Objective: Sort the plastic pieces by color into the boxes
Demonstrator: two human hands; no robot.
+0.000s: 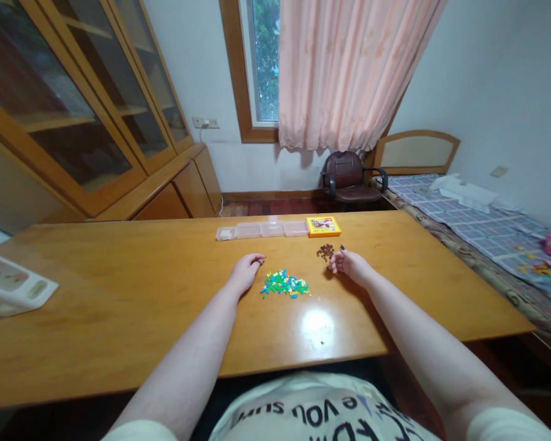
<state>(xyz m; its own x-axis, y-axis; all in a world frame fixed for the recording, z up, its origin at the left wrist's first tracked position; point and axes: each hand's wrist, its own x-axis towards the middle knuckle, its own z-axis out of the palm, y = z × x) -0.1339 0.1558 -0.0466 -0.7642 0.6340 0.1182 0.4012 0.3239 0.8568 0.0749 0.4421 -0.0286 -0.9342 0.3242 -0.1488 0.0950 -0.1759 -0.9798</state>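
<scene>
So from where I'm standing, the person has both forearms laid out on the wooden table (119,294). The left hand (245,274) rests on its side with the fingers (258,260) curled in loosely and the tips bunched close together. They might be pinching something tiny, but honestly I can't tell. It sits just left of a little heap of green, blue and yellow bricks (285,285), close but not touching. The right hand (349,264) is half closed too, knuckles up, fingertips pointing at a small pile of brown bits (325,251) right beside it. Whether it's holding one is too small to make out. Further back there's a row of clear plastic trays (261,231) with a yellow box (322,226) butted against its right end.
</scene>
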